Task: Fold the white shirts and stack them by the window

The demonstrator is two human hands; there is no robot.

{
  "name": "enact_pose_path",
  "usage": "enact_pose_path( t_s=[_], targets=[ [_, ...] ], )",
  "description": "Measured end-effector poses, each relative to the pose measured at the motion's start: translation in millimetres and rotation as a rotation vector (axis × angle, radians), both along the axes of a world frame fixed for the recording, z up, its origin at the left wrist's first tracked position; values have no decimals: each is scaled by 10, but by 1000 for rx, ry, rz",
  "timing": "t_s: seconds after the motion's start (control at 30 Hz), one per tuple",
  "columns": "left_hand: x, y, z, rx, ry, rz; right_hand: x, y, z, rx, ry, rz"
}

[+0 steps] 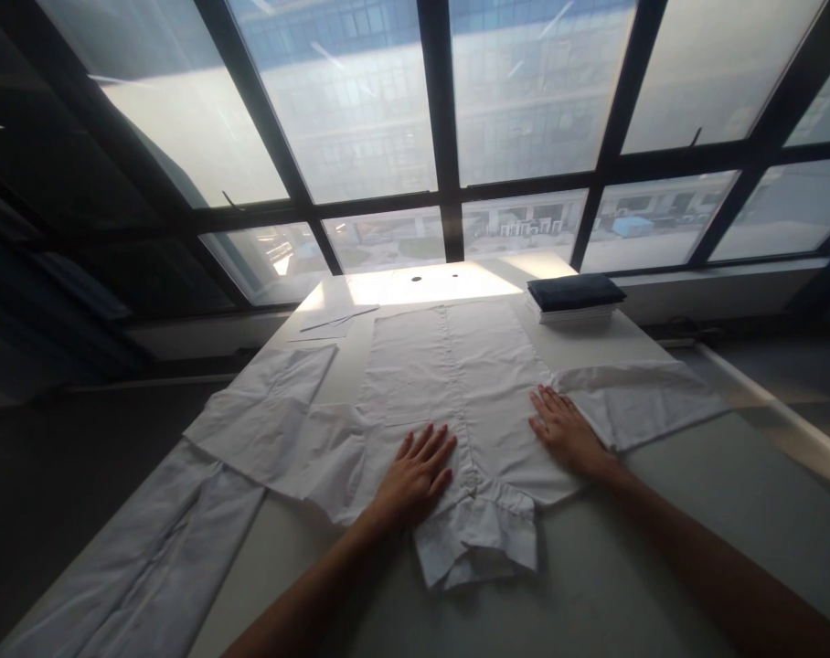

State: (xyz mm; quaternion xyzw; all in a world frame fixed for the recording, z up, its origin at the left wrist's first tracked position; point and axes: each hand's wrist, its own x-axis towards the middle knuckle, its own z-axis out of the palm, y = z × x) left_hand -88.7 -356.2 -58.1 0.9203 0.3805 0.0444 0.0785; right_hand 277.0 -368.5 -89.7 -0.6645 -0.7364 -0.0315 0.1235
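A white shirt (415, 361) lies spread on a pale tabletop (579, 576), its collar (484, 539) toward the person and its body reaching toward tall windows (339, 110). A seam line runs down the middle of the shirt to the collar, and light creases cross the cloth.

Both bare hands are open, palms down, resting on the shirt and gripping nothing. The left hand (419, 471) lies just left of the middle line, near the collar, with its fingers a little spread. The right hand (567, 431) lies at the shirt's right edge, beside the point where the right sleeve (652, 402) extends to the side, its fingers pointing inward and away from the person.

The left sleeve (271, 443) stretches out over part of a light-coloured cloth (161, 557), which runs along the tabletop's left side toward the person. Beyond them, at the far left, are thin flat sheets (329, 327). At the far right, a dark folded cloth (576, 292) sits on a white stack (579, 317). Sunlight brightens the far end of the tabletop, and buildings show through the dark-framed glass.
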Motion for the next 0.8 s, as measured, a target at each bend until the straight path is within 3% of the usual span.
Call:
enact_pose_path(
  t_s=[0.2, 0.4, 0.53, 0.7, 0.8],
  targets=[
    [-9, 4, 10, -4, 10, 9, -152, -56, 79, 15, 0, 12],
    [-16, -2, -5, 18, -6, 17, -390, -124, 160, -23, 42, 200],
    [-14, -2, 5, 36, 6, 22, -365, -109, 142, -28, 129, 161],
    [-17, 8, 11, 36, 14, 22, 97, 35, 301, 197, 368, 39],
    [-23, 19, 0, 35, -3, 20, 718, 123, 489, 311, 386, -271]
  ],
)
